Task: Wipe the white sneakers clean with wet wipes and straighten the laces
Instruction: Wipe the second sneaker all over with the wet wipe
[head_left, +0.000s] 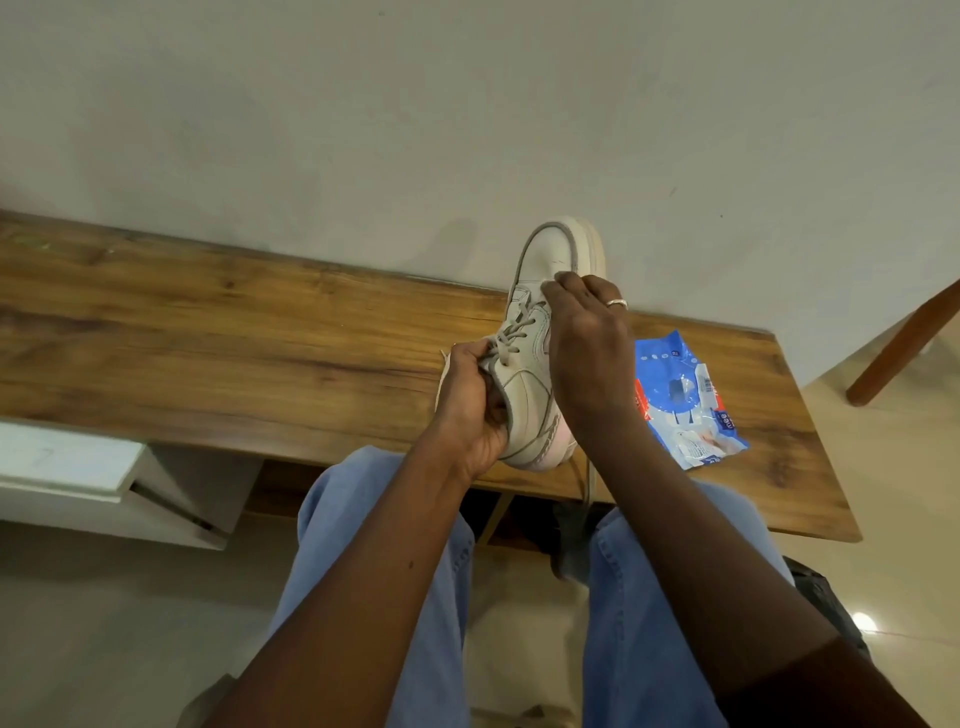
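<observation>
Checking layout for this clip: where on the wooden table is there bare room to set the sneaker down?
The long stretch of table left of the sneaker is bare. A narrow strip lies between the wipes pack and the table's right end. Crowded between sneaker and pack.

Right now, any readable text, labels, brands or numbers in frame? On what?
Wet wipes pack: printed words and a barcode sticker, all too small and blurred to read.
Sneaker: no lettering or brand mark can be read.
Nothing else carries text.
</observation>
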